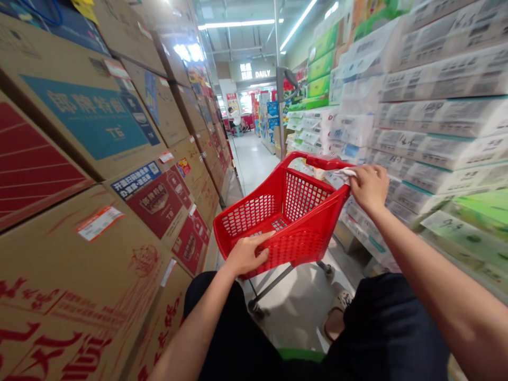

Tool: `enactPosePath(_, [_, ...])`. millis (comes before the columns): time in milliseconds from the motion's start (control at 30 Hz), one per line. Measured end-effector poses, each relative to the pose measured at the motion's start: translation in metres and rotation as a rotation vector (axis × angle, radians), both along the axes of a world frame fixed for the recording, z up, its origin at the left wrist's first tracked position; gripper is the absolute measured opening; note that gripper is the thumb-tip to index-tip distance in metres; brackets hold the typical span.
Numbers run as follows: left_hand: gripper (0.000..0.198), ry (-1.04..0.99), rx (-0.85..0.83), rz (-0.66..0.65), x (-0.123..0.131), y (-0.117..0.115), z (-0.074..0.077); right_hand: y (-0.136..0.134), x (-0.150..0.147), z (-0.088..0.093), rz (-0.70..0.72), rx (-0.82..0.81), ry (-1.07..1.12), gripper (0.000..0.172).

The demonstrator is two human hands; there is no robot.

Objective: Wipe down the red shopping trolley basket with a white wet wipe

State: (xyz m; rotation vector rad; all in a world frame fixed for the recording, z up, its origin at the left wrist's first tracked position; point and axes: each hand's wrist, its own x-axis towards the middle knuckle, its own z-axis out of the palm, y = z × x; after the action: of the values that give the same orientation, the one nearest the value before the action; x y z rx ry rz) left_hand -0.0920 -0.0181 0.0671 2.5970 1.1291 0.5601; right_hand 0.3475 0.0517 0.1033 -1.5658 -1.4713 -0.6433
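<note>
A red plastic shopping cart (305, 246) with a latticed basket stands before my knees on a grey metal frame with wheels. My left hand (246, 255) holds the cart's near side rim, index finger stretched along it and thumb on the outside; the other fingers are partly hidden. At the right end of the cart's red handle, my right hand (370, 185) has its fingers bent over a crumpled white cloth (344, 172), pressing it against the handle corner. Inside the basket, the visible floor and lattice walls are red.
Stacked cardboard boxes (59, 264) line the left side closely. White wrapped packs (436, 116) and green packs (476, 233) are piled on the right. A metal pole (280, 121) rises beyond the cart. Farther down the aisle floor (254, 159), a person (234, 116) sits.
</note>
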Motion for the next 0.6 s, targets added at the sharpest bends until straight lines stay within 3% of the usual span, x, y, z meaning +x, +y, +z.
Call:
enactPosePath(133, [0.048, 0.009, 0.038, 0.023, 0.002, -0.003, -0.003, -0.011, 0.000, -0.001, 0.031, -0.109, -0.227, 0.031])
enactPosePath(267, [0.047, 0.021, 0.077, -0.048, 0.007, -0.002, -0.006, -0.019, 0.008, 0.001, 0.036, -0.149, -0.334, 0.034])
enactPosePath(600, [0.052, 0.084, 0.186, -0.150, 0.021, 0.021, -0.008, -0.030, 0.028, 0.006, 0.017, -0.163, -0.349, 0.036])
